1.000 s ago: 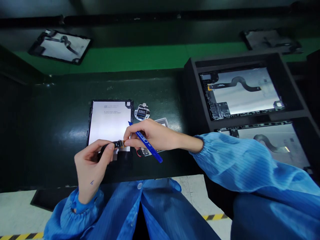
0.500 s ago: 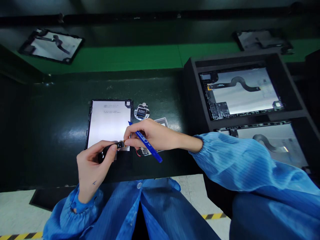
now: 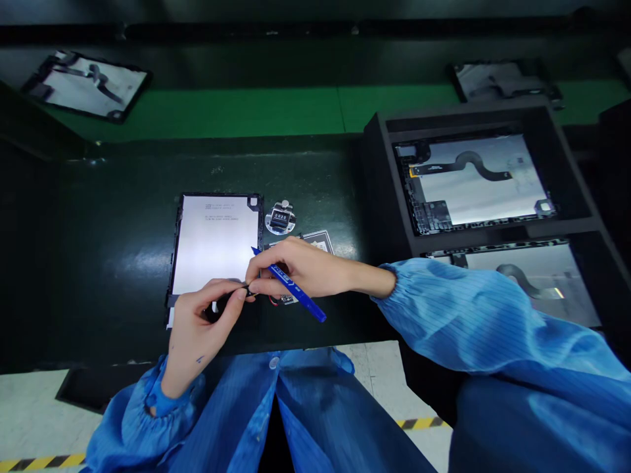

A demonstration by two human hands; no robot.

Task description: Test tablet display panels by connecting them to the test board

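A tablet back panel [image 3: 217,243] with a white sheet face lies on the dark bench in front of me. My left hand [image 3: 197,332] is closed, pinching a black flex cable [image 3: 227,300] at the panel's near edge. My right hand [image 3: 300,266] is closed too. It grips a blue pen [image 3: 290,287] and its fingertips pinch the end of the same cable, touching my left fingertips. A small circuit board [image 3: 286,299] with red wire lies under my right hand.
A silver tally counter [image 3: 280,219] stands beside the panel, and a square printed label [image 3: 320,240] lies by it. A black tray [image 3: 566,217] at the right holds two tablet panels [image 3: 478,180]. More panels [image 3: 83,82] lie on the green belt behind.
Both hands have lowered the cable end toward the panel's near edge. The orange connector tip seen earlier is now covered by fingertips. The view has shifted slightly.
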